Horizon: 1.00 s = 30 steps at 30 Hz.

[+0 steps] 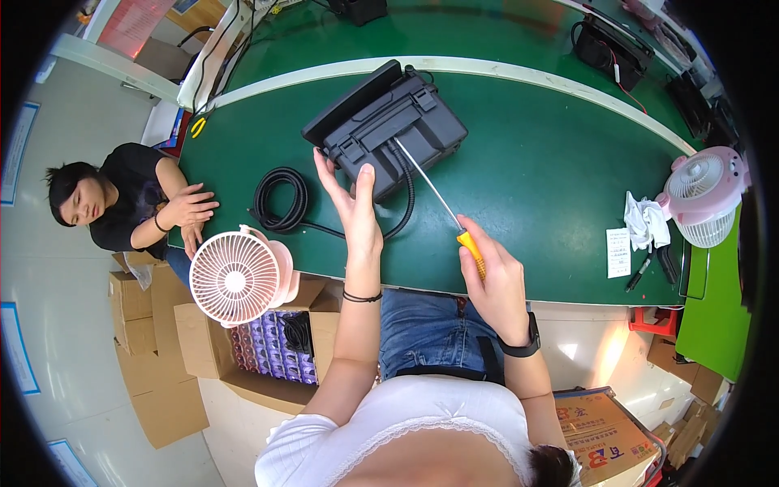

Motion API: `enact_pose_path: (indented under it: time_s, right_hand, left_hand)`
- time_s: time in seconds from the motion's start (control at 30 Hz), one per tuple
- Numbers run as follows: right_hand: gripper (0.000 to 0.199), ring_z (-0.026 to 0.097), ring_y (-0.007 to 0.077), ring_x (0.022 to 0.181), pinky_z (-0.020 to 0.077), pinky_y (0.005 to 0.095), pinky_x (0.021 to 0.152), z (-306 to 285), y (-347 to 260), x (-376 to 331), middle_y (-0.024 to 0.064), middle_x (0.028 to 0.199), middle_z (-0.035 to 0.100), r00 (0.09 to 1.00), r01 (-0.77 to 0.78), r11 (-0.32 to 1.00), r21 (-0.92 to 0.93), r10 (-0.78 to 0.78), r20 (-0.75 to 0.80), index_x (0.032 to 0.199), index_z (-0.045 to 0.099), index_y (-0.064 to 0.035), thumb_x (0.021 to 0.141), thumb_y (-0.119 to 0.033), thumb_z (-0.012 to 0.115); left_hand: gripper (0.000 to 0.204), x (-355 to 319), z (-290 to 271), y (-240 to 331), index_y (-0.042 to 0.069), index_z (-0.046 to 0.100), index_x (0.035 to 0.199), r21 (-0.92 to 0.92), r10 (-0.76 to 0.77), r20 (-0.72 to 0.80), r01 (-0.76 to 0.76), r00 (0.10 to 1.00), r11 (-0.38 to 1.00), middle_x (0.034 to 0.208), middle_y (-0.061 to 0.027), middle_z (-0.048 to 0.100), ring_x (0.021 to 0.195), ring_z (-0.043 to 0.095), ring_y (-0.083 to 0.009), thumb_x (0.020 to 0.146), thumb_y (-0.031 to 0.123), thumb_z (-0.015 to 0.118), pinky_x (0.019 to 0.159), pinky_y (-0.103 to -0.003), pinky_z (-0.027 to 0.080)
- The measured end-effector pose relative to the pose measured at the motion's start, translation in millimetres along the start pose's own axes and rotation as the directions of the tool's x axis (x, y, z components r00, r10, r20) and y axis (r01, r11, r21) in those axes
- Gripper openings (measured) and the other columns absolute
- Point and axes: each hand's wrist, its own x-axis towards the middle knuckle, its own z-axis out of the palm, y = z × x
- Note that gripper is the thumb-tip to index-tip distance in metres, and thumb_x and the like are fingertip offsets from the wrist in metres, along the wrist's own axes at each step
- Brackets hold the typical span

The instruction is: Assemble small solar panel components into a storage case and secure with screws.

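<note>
A black plastic box [442,130] with latches and a raised lid [350,104] sits tilted on the green table. My left hand [357,207] is at its near left corner, fingers stretched and thumb up; whether it touches the box I cannot tell. In my right hand [499,292] is a screwdriver [468,241] with a yellow handle. Its long thin shaft reaches up and left to the box's near side, where a black corrugated cable [410,199] enters. The tip is hard to make out against the box. That cable runs left to a black coil [299,203].
Left of me are a pale pink fan [235,280] and a person [122,191] with arms on the table edge. A pink and white fan [702,187], white cloth [645,221], paper slip [618,253] and marker [639,274] lie right. An open carton [199,341] stands below.
</note>
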Motion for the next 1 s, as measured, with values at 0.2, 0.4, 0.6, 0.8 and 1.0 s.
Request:
enact_pose_path:
  time_s: [0.2,0.4,0.6,0.8,1.0]
  right_hand:
    - [0.041,0.067,0.0352,0.071,0.0551,0.0427,0.063,3.1,-3.0,-0.4,0.0172,0.088,0.068,1.000,-0.015,0.995,-0.103,0.017,0.017,0.134,0.056,-0.0088,0.093,-0.006,0.060]
    - [0.041,0.044,0.0055,0.056,0.0396,0.0203,0.045,6.5,8.8,-9.7,0.0011,0.078,0.051,0.765,-0.643,0.426,0.636,0.391,0.512,0.144,0.048,-0.0128,0.103,-0.017,0.053]
    - [0.046,0.036,0.0022,0.054,0.0303,0.0151,0.041,-13.0,19.1,-2.0,-0.0009,0.082,0.046,0.644,-0.717,-0.220,0.661,0.153,0.750,0.149,0.040,-0.0121,0.106,-0.026,0.046]
    - [0.042,0.047,0.0043,0.054,0.0380,0.0204,0.047,-13.5,-4.4,-20.3,0.0014,0.076,0.052,0.790,-0.599,0.572,0.560,0.307,0.531,0.145,0.046,-0.0105,0.103,-0.015,0.049]
    - [0.040,0.063,0.0266,0.066,0.0499,0.0336,0.063,-0.7,-1.0,-16.3,0.0168,0.084,0.064,0.925,-0.317,0.879,0.356,0.204,0.320,0.139,0.050,-0.0071,0.100,-0.012,0.055]
  left_hand:
    - [0.086,2.4,-4.9,0.4,0.023,0.011,0.160,0.079,0.001,0.019,-0.002,1.000,0.997,0.158,-0.0157,0.016,0.141,0.030,-0.0267,0.094,0.018,0.066,0.113,-0.041,0.030]
    - [0.091,-0.5,-5.1,0.7,0.018,0.012,0.159,0.034,0.038,0.041,-0.040,0.998,0.999,0.158,-0.0190,0.014,0.140,0.030,-0.0273,0.090,0.016,0.071,0.114,-0.040,0.028]
    - [0.092,-4.1,-2.9,4.8,0.020,0.010,0.159,0.068,0.062,0.045,-0.065,0.997,0.996,0.159,-0.0178,0.012,0.138,0.033,-0.0279,0.091,0.017,0.071,0.113,-0.040,0.030]
    - [0.091,-4.7,-4.1,1.0,0.020,0.010,0.159,0.109,0.069,0.039,-0.073,0.997,0.991,0.159,-0.0163,0.013,0.138,0.034,-0.0290,0.091,0.015,0.070,0.112,-0.040,0.032]
    - [0.092,-8.0,1.6,6.8,0.019,0.009,0.159,0.063,0.054,0.040,-0.056,0.998,0.996,0.158,-0.0160,0.014,0.138,0.034,-0.0288,0.090,0.014,0.070,0.113,-0.041,0.031]
